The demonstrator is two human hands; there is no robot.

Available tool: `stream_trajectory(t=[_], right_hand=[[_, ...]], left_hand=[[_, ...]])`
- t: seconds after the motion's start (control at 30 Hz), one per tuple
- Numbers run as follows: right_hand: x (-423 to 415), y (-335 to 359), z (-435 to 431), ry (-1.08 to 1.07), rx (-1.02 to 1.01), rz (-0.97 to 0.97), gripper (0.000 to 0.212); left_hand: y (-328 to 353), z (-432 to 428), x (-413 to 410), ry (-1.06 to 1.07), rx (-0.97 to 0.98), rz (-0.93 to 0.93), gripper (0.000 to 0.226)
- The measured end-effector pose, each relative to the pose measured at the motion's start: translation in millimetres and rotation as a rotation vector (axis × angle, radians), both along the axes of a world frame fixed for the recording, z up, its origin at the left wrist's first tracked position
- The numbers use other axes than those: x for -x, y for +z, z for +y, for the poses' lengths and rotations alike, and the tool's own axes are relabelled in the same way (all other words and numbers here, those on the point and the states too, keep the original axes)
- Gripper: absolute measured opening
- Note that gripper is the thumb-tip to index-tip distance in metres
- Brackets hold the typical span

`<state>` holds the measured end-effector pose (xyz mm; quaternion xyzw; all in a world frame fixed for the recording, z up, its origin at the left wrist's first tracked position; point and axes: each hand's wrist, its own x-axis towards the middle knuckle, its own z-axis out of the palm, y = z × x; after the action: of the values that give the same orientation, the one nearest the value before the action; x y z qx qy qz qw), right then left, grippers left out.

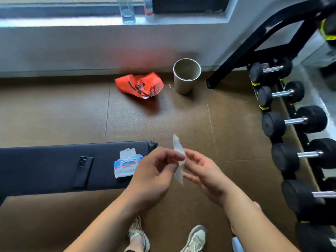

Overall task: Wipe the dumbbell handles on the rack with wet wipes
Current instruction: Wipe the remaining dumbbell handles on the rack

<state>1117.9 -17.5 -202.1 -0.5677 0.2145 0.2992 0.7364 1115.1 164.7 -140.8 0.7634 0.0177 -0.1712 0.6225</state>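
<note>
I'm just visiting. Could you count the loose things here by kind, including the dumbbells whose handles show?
Dumbbells with a handle showing: 5
Wet wipe: 1
Wipe pack: 1
Phone: 1
Orange bag: 1
Metal bin: 1
Bottles on the sill: 2
Total: 12

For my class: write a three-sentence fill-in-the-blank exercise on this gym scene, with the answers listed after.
1. The left hand and right hand hold a white wet ____ between them.
2. The wipes pack lies on the bench with its lid ____.
3. Beside the metal bin lies a crumpled bag coloured ____.
Answers: wipe, open, orange.
</note>
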Motion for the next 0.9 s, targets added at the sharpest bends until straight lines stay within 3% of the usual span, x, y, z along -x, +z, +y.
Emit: stream_trajectory(t=[0.17,0.27,0.43,0.53,0.67,0.73,0.83,0.9], right_hand=[[41,85,-114,-0.036,-0.127,-0.105,0.055],[65,126,-172,-0.106,-0.065,-0.151,0.042],[101,149,-248,-0.347,0.003,-0.174,0.042],[113,146,-277,-0.42,0.084,-0.187,0.03],[113,130,-300,-0.473,0.2,-0.189,0.024],[110,125,-312,-0.502,0.258,-0.138,0.026],[105,116,-333,-0.571,0.355,-0.062,0.02],[102,113,-345,-0.619,0.408,-0.019,0.041]], left_hand=[[65,-102,25,0.037,0.046,0.038,0.024],[90,-156,32,0.108,0.05,-0.001,0.018],[98,-227,33,0.109,0.081,0.001,0.017],[94,-263,31,0.01,0.122,0.137,0.013],[87,-307,27,-0.372,0.177,0.501,0.043],[80,-329,22,-0.478,0.17,0.521,0.047],[69,-362,-1,-0.4,0.202,0.451,0.057],[62,-384,-22,-0.453,0.254,0.465,0.042]])
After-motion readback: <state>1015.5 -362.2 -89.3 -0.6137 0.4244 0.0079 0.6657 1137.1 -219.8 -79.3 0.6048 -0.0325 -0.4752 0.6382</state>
